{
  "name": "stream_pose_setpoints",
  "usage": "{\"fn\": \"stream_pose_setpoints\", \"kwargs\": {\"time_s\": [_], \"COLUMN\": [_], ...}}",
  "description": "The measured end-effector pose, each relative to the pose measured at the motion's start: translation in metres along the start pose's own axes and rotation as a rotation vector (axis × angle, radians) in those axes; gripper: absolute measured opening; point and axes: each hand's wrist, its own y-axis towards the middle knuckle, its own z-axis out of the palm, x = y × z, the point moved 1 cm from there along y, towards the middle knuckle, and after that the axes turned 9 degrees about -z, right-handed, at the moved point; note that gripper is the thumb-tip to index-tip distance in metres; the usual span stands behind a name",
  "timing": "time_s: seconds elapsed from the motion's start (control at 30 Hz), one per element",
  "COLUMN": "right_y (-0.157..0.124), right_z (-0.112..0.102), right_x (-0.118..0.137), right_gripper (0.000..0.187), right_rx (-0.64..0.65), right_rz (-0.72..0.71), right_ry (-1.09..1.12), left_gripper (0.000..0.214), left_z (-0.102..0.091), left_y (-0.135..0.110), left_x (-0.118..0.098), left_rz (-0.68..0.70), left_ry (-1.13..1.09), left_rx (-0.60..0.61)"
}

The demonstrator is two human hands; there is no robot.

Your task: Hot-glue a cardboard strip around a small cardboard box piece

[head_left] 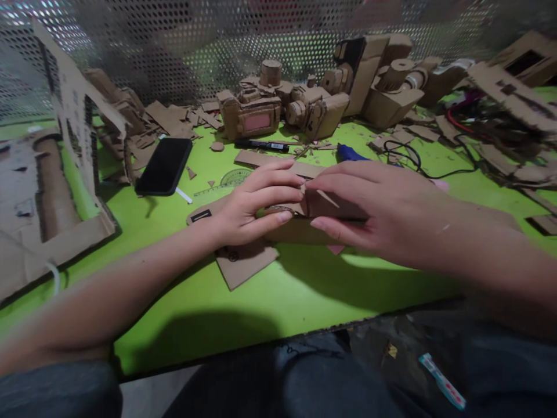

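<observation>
My left hand point(256, 200) and my right hand point(374, 206) meet over a small cardboard piece point(319, 204) held above the green table point(278, 296). The left fingers wrap around its left end, thumb underneath. The right fingers are pressed flat along its top and front, covering most of it. Under the hands lie flat cardboard scraps point(243, 264), and a long cardboard strip point(261, 159) sits just behind the left hand.
A black phone point(164, 165) lies at the left, a black marker point(261, 145) and a clear protractor point(230, 179) behind the hands. Cardboard models point(255, 113) line the perforated back wall. A large cardboard structure point(65, 168) stands far left; cables point(435, 162) trail on the right.
</observation>
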Motion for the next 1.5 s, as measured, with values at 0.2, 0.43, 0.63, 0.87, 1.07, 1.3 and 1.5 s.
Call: {"fn": "stream_pose_setpoints", "kwargs": {"time_s": [0.2,0.43,0.63,0.87,1.07,1.3,1.5], "right_y": [0.006,0.008,0.01,0.012,0.012,0.012,0.014], "right_z": [-0.001,0.009,0.022,0.022,0.021,0.021,0.02], "right_x": [-0.003,-0.015,-0.019,-0.013,-0.01,-0.01,-0.011], "right_gripper": [0.038,0.05,0.045,0.042,0.036,0.04,0.05], "right_rx": [0.004,0.048,0.054,0.048,0.042,0.048,0.078], "right_rz": [0.031,0.086,0.144,0.145,0.14,0.157,0.197], "right_ry": [0.015,0.058,0.102,0.109,0.107,0.084,0.072], "left_gripper": [0.035,0.037,0.039,0.037,0.036,0.031,0.035], "left_z": [0.0,0.004,0.002,0.004,0.002,-0.001,-0.006], "left_y": [0.001,0.001,0.005,0.004,0.005,0.006,0.011], "left_x": [0.0,-0.001,-0.002,-0.006,-0.007,-0.007,0.0], "left_rz": [-0.01,0.044,-0.047,-0.036,-0.028,-0.099,-0.066], "left_ry": [-0.053,-0.06,-0.072,-0.117,-0.158,-0.178,-0.283], "left_rx": [0.027,-0.022,-0.013,-0.042,-0.044,-0.027,0.025]}}
